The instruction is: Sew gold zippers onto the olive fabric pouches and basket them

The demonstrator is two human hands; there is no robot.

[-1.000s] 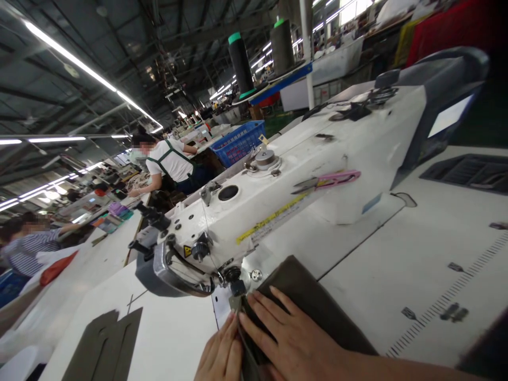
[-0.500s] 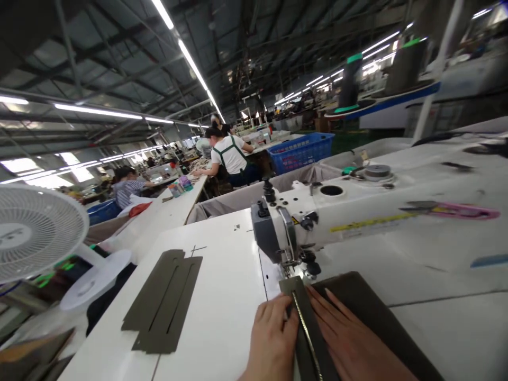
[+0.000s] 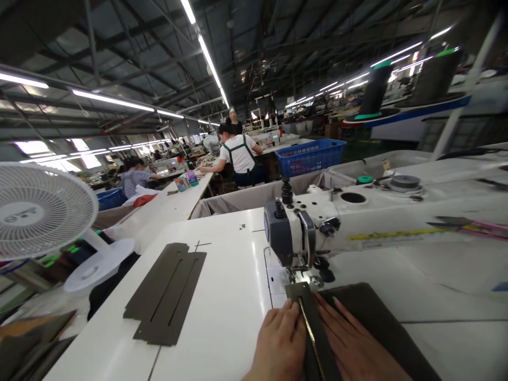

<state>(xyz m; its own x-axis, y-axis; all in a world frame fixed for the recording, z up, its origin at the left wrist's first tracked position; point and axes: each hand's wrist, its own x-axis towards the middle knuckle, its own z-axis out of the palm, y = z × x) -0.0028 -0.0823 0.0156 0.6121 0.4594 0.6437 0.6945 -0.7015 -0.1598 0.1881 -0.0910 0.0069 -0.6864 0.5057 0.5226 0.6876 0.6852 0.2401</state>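
An olive strip (image 3: 298, 290) with a gold-toothed zipper (image 3: 311, 334) runs lengthwise toward the presser foot of a white sewing machine (image 3: 296, 235). Its far end lies just in front of the needle area. Bent fingers of my left hand (image 3: 280, 338) close on the strip's left edge. My right hand (image 3: 351, 338) lies flat along its right side, fingers stretched forward. Beneath and beyond that hand spreads a larger dark olive piece (image 3: 369, 304). The near end of the strip runs out of view at the bottom.
On the white table, left, lie flat olive pieces (image 3: 169, 291) with long slots. A white fan (image 3: 43, 211) stands farther left. Scissors (image 3: 468, 226) rest on the machine arm. Thread cones (image 3: 375, 92) stand at upper right. Co-workers (image 3: 240, 153) sit beyond, near a blue crate (image 3: 311, 159).
The view has shifted slightly, so the machine and table sit a little farther right. Both hands keep about the same hold on the strip, its end still by the presser foot.
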